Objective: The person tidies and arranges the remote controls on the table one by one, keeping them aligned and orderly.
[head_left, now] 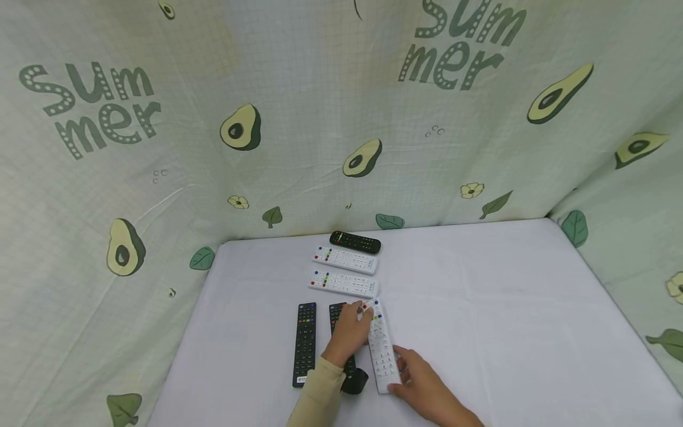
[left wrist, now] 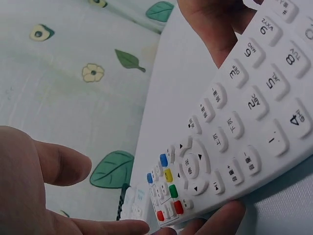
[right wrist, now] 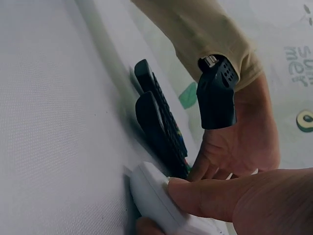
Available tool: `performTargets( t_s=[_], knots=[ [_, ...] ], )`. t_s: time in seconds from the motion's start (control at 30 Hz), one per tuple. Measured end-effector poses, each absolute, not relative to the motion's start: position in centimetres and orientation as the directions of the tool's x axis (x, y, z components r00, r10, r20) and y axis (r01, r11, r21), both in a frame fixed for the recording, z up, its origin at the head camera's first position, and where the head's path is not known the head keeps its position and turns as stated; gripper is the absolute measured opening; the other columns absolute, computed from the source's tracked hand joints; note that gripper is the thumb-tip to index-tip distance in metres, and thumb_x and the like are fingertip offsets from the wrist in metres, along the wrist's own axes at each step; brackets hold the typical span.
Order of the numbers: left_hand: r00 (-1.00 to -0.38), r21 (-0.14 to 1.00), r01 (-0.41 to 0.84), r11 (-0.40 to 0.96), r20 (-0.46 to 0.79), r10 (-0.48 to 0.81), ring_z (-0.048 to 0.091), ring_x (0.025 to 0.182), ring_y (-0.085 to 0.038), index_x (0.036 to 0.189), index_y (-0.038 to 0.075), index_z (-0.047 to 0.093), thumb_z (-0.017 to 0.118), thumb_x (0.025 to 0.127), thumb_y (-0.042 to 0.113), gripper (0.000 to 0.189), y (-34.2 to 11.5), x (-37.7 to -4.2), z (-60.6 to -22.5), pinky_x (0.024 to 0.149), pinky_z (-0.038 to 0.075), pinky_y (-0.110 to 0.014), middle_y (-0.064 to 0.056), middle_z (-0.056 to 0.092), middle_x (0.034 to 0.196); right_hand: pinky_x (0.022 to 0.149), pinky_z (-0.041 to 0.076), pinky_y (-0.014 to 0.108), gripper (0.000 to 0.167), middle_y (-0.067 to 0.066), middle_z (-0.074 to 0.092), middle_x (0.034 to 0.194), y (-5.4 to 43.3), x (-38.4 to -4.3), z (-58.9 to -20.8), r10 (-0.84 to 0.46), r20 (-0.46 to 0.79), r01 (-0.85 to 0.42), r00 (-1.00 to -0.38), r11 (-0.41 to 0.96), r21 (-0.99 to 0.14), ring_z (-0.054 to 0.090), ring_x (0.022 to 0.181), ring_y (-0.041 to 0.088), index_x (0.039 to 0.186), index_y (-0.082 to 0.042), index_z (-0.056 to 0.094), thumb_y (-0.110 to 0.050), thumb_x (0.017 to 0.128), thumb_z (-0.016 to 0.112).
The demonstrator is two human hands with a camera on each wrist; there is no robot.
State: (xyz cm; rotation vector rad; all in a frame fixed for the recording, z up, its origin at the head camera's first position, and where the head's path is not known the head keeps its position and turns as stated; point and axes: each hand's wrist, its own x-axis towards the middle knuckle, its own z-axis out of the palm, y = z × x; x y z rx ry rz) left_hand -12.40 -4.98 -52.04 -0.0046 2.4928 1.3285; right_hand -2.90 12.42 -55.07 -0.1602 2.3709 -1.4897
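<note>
A white remote control (head_left: 382, 350) lies lengthwise in front of me, its coloured buttons at the far end. My right hand (head_left: 424, 382) grips its near end; in the right wrist view the thumb (right wrist: 188, 198) presses on top, with a fingertip low at the edge. At the far end is my left hand (head_left: 349, 332). Its fingertips touch the remote's side in the left wrist view, while the thumb (left wrist: 66, 164) stands out away from it. Under the left hand, a black remote control (head_left: 335, 311) is partly hidden.
Another black remote (head_left: 305, 344) lies to the left. Farther back, two white remotes (head_left: 344, 284) and a rounded black remote (head_left: 355, 242) lie crosswise in a column. A patterned cloth (head_left: 309, 118) hangs behind the white table (head_left: 507, 308).
</note>
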Motion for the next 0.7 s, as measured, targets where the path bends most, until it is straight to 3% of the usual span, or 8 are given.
performTargets(
  t_s=[0.1,0.4,0.7],
  knots=[
    [-0.947,0.815,-0.157,0.559,-0.285,0.15,0.062,0.111,-0.032,0.15,-0.011,0.048,0.05,0.109,0.031,0.059,-5.1,-12.5,-51.9,0.089,0.058,-0.05,-0.025,0.055,0.138,0.065,0.051,0.022,0.084,0.006,0.056,0.098,12.4,-2.8,-54.9,-0.282,-0.214,0.055,-0.935,0.481,-0.875,0.054,0.081,0.012,0.147,0.022,0.04,-0.008,0.083,0.086],
    [-0.962,0.802,-0.112,0.586,-0.236,0.139,0.06,0.125,-0.041,0.149,-0.008,0.051,0.049,0.11,0.032,0.056,-5.4,-12.7,-51.9,0.105,0.051,-0.061,-0.024,0.057,0.139,0.062,0.048,0.023,0.079,0.003,0.055,0.097,12.6,-2.9,-54.8,-0.285,-0.194,0.006,-0.939,0.548,-0.836,0.052,0.078,0.008,0.145,0.018,0.047,-0.011,0.083,0.087],
    [-0.994,0.837,-0.063,0.544,-0.102,0.043,0.065,0.111,-0.033,0.142,-0.004,0.059,0.05,0.11,0.026,0.045,-7.6,-14.4,-51.2,0.092,0.057,-0.052,-0.021,0.062,0.133,0.07,0.054,0.024,0.065,0.003,0.06,0.104,12.9,-4.8,-53.8,-0.154,-0.101,-0.019,-0.983,0.628,-0.778,0.061,0.089,0.013,0.141,0.01,0.055,-0.01,0.086,0.085]
  ],
)
